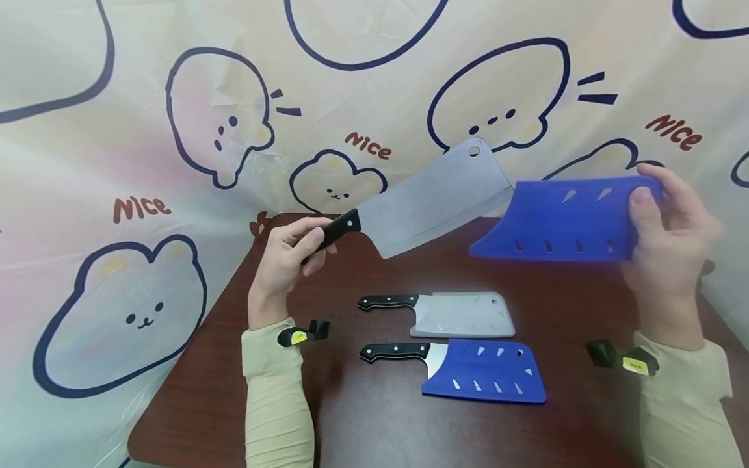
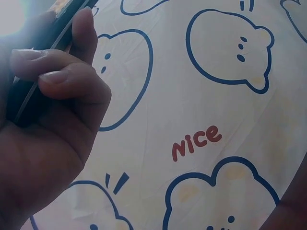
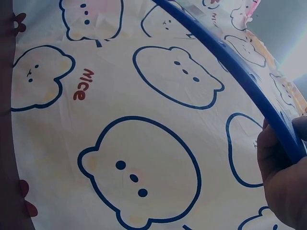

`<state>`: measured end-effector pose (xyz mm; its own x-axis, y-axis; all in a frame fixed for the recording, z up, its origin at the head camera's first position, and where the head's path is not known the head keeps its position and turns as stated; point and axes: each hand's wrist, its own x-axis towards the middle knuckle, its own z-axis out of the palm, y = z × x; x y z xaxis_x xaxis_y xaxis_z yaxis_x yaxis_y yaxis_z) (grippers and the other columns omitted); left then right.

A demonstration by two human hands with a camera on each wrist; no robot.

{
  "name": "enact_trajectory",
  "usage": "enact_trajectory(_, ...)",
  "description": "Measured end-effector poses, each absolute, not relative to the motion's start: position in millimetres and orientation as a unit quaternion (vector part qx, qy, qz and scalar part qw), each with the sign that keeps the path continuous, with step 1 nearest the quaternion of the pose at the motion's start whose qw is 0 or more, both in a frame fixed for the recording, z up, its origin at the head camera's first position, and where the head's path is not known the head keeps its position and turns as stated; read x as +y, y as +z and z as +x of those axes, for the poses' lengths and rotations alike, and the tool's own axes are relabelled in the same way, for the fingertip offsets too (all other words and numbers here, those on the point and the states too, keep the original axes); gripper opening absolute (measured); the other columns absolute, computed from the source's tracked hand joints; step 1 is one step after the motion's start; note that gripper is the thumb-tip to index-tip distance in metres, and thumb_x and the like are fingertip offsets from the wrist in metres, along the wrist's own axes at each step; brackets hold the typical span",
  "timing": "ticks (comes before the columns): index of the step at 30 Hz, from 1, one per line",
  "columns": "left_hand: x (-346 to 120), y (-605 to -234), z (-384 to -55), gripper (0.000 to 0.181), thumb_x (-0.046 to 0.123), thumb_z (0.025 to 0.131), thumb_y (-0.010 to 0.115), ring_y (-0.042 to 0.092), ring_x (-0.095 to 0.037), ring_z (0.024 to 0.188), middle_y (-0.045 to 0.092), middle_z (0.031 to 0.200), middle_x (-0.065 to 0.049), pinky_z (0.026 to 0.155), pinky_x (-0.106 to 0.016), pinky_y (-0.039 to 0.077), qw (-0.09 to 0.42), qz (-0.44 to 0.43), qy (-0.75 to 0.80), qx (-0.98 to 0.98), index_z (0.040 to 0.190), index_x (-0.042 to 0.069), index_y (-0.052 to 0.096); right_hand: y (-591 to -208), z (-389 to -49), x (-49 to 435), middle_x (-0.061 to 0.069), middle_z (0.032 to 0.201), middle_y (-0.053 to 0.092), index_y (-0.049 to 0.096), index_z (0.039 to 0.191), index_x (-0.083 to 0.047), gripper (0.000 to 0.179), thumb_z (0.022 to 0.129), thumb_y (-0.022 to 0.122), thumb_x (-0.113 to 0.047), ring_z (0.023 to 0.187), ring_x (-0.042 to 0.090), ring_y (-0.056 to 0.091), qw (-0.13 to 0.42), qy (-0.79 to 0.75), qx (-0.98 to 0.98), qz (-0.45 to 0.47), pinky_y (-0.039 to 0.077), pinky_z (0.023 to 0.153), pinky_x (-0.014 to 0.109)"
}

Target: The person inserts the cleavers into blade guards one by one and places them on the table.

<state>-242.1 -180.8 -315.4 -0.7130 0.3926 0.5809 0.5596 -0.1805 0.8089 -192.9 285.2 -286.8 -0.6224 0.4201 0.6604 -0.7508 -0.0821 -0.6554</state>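
Note:
In the head view my left hand (image 1: 292, 253) grips the black handle of a bare cleaver (image 1: 433, 201), its broad blade tilted up to the right. The left wrist view shows the fingers of that hand (image 2: 62, 96) curled around the handle. My right hand (image 1: 670, 240) pinches the far end of a blue blade cover (image 1: 562, 224), thumb on its near face. The cover's left end lies beside the blade's tip, overlapping it in the view; whether they touch I cannot tell. Seen edge-on in the right wrist view, the blue cover (image 3: 240, 76) curves up from the hand.
Below the hands, a cleaver in a translucent cover (image 1: 462, 315) lies on the dark wooden table (image 1: 205, 390). Nearer me lies another cleaver in a blue cover (image 1: 486, 374). Both handles point left. A cartoon-printed cloth (image 1: 234, 195) hangs around the table.

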Motion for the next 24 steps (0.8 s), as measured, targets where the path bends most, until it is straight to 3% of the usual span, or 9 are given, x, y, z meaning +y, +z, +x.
enact_trajectory(6,-181.8,-313.4,-241.3,0.023,0.015,0.103,0.049,0.038,-0.021,0.039,0.058,0.072,-0.01,0.037,-0.031,0.028,0.014,-0.4,-0.646,-0.65,0.119,0.009,0.065,-284.8,-193.0,284.6,0.015,0.113,0.061,0.062,0.125,0.006,0.033,0.093,0.062,-0.002,0.101,0.024,0.058,0.396,0.728,-0.544,0.131,0.057,0.078,0.02)
enact_trajectory(14,-181.5,-309.6,-236.3,0.033,0.015,0.103,0.048,0.037,-0.019,0.044,0.043,0.058,-0.006,0.038,-0.032,0.029,-0.07,-0.386,-0.577,-0.716,0.136,0.012,0.057,-283.8,-190.8,288.6,0.018,0.105,0.061,0.059,0.125,0.01,0.034,0.092,0.063,-0.001,0.091,0.025,0.058,0.383,0.763,-0.502,0.14,0.059,0.071,0.025)
enact_trajectory(18,-185.7,-306.2,-231.3,0.034,0.014,0.102,0.049,0.037,-0.019,0.045,0.042,0.057,-0.006,0.04,-0.031,0.031,-0.077,-0.386,-0.53,-0.751,0.136,0.012,0.056,-282.8,-188.2,290.2,0.017,0.097,0.064,0.06,0.121,0.012,0.033,0.091,0.064,0.002,0.084,0.024,0.059,0.403,0.753,-0.5,0.142,0.058,0.068,0.023)
enact_trajectory(24,-187.2,-303.6,-228.0,0.035,0.016,0.102,0.05,0.039,-0.019,0.044,0.042,0.057,-0.006,0.042,-0.028,0.031,-0.13,-0.387,-0.467,-0.784,0.137,0.015,0.057,-281.5,-186.9,293.7,0.015,0.093,0.067,0.062,0.12,0.011,0.034,0.089,0.068,-0.003,0.08,0.022,0.062,0.411,0.745,-0.513,0.116,0.058,0.066,0.022)
